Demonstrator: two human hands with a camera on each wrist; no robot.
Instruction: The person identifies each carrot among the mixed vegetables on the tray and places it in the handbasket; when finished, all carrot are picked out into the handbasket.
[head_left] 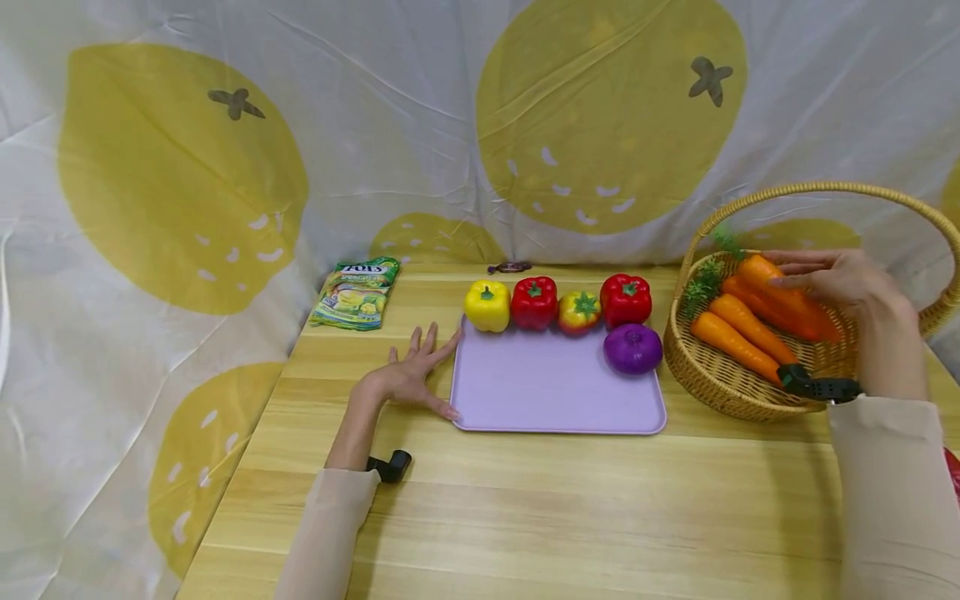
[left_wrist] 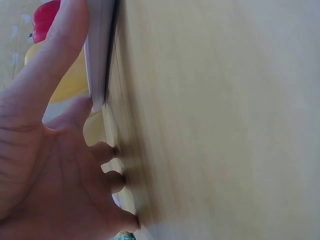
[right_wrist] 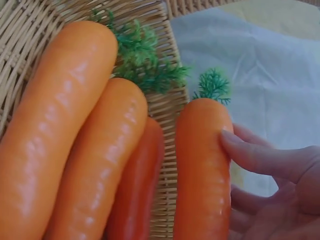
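My right hand (head_left: 862, 287) pinches an orange carrot (right_wrist: 202, 165) between thumb and fingers, over the wicker basket (head_left: 701, 390). Several more carrots (head_left: 735, 342) lie in that basket, with green leafy tops (right_wrist: 140, 55) at one end. On the table's left side, my left hand (head_left: 408, 375) spreads its fingers along the lilac tray (head_left: 525, 392). Its thumb meets the near left corner, and the index fingertip is at the left rim higher up. A purple onion (head_left: 633, 349) sits at the tray's right side.
Along the tray's far edge stand a yellow bell pepper (head_left: 487, 306), two red bell peppers (head_left: 534, 303) and a red-yellow fruit (head_left: 579, 312). A green candy bag (head_left: 356, 293) lies at the back left. The basket's tall handle (head_left: 817, 188) arches over the right hand.
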